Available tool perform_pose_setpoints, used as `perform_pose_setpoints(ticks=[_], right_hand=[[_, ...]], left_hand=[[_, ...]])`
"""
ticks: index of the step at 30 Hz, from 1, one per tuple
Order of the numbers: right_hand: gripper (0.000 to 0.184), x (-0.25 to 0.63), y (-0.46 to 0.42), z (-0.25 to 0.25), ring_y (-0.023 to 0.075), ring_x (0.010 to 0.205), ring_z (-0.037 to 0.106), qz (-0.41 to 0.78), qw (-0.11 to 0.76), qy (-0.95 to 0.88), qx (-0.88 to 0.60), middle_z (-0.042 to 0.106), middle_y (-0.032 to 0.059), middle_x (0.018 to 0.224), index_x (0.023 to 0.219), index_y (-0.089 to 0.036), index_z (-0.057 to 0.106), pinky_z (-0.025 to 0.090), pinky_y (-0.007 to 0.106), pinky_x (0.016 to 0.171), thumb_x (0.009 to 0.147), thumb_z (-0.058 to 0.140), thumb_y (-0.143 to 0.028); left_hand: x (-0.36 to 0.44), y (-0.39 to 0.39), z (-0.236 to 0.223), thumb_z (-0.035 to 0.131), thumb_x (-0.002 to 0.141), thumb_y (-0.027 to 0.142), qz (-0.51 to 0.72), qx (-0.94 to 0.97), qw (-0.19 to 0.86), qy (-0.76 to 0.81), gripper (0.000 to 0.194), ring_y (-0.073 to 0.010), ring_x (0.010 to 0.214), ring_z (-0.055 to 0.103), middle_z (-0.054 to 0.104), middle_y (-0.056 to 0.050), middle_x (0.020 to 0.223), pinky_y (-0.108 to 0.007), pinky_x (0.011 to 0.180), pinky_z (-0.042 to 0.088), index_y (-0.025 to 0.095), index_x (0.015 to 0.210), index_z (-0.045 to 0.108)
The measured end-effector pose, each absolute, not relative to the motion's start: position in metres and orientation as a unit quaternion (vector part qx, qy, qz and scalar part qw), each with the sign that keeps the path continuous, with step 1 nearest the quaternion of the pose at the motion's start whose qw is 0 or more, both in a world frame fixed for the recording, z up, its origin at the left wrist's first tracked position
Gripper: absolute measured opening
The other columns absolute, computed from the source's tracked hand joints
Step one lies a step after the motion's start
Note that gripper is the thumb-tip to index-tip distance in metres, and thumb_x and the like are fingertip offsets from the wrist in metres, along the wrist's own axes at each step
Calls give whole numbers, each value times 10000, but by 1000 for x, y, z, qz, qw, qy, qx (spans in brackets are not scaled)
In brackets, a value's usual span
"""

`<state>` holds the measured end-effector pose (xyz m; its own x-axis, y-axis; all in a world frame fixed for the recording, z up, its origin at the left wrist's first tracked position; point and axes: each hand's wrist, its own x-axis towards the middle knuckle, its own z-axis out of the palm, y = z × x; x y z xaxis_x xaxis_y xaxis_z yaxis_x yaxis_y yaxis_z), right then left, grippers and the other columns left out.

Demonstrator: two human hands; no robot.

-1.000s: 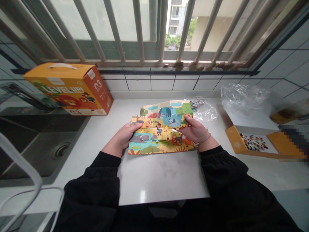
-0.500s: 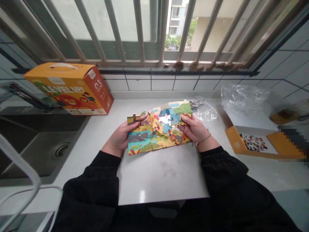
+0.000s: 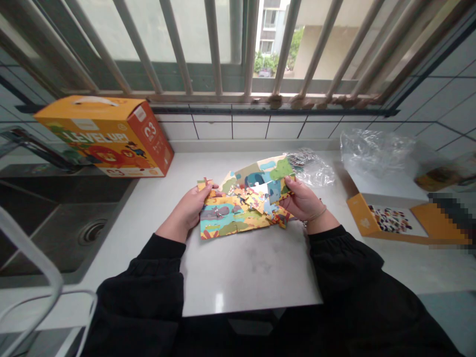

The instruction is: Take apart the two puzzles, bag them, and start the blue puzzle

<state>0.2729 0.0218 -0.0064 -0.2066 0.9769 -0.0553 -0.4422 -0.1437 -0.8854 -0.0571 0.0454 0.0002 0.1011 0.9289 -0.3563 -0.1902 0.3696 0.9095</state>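
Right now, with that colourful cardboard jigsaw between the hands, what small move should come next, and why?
Perhaps lower the right hand slightly, easing the far part of the colourful cardboard jigsaw onto the white countertop. That part looks lifted and tilted, and loose pieces lie jumbled between it and the left hand, so more could slip.

Left hand (image 3: pixel 190 208) and right hand (image 3: pixel 303 201) apart, fingers (image 3: pixel 285 202) curled, thumbs (image 3: pixel 292 183) uppermost
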Motion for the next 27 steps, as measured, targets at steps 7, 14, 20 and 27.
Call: perform_pose_setpoints(ticks=[7, 14, 20, 27], right_hand=[[233, 274, 32, -22, 131, 605, 663, 539, 492, -429, -532, 754, -8, 823, 936, -246, 743, 563, 191, 427, 842, 930, -349], [399, 267, 22, -5, 138, 754, 708, 562, 539, -428, -458, 761, -25, 996, 1137, -308, 755, 643, 209, 532, 808, 950, -421], [458, 264, 15, 8, 118, 673, 705, 662, 554, -369, -345, 779, -42, 960, 1198, -337, 733, 634, 215, 534, 818, 954, -468], [432, 259, 13, 4, 135, 697, 737, 686, 531, -371, -331, 779, -35, 908, 1151, -311, 747, 652, 238, 573, 813, 960, -475]], left_hand=[[-58, 44, 0, 789, 987, 399, 447, 408, 641, 472, 306, -232, 831, 814, 857, -123, 1044, -345, 773, 662, 173, 1180, 717], [-57, 45, 0, 761, 1011, 370, 464, 411, 631, 466, 282, -193, 848, 805, 848, -136, 1145, -312, 790, 659, 167, 1196, 699], [-57, 51, -12, 794, 982, 376, 463, 464, 543, 525, 254, -173, 855, 789, 828, -107, 1082, -291, 817, 630, 165, 1100, 716], [-57, 45, -7, 696, 1049, 498, 422, 618, 396, 532, 314, -266, 1149, 751, 826, -112, 1195, -367, 1022, 588, 219, 1172, 769]])
